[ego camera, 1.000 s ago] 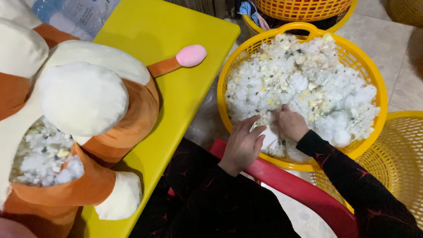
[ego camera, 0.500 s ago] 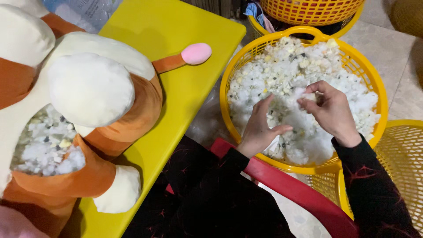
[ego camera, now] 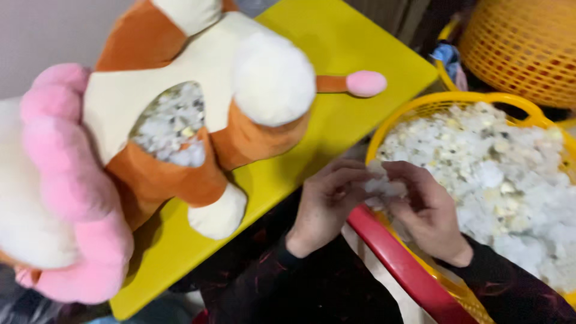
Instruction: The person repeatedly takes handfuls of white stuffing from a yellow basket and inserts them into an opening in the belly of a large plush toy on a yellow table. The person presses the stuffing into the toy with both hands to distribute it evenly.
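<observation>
My left hand (ego camera: 327, 204) and my right hand (ego camera: 429, 210) are cupped together around a clump of white stuffing (ego camera: 384, 186), at the near rim of a yellow basket (ego camera: 420, 108) full of white and yellowish stuffing (ego camera: 510, 180). On the yellow table (ego camera: 336, 42) to the left lies an orange and cream plush toy (ego camera: 198, 114). Its seam is open and shows stuffing (ego camera: 168, 126) inside. Its tail with a pink tip (ego camera: 366, 83) points toward the basket.
A pink and white plush (ego camera: 60, 192) lies at the table's left end. A red plastic chair edge (ego camera: 399, 264) runs under my hands. Another yellow mesh basket (ego camera: 522, 42) stands behind, with cloth (ego camera: 447, 57) beside it.
My hands have lifted a clump of stuffing out of the basket and brought it to the near rim. The view has swung left, showing more of the plush toys.
</observation>
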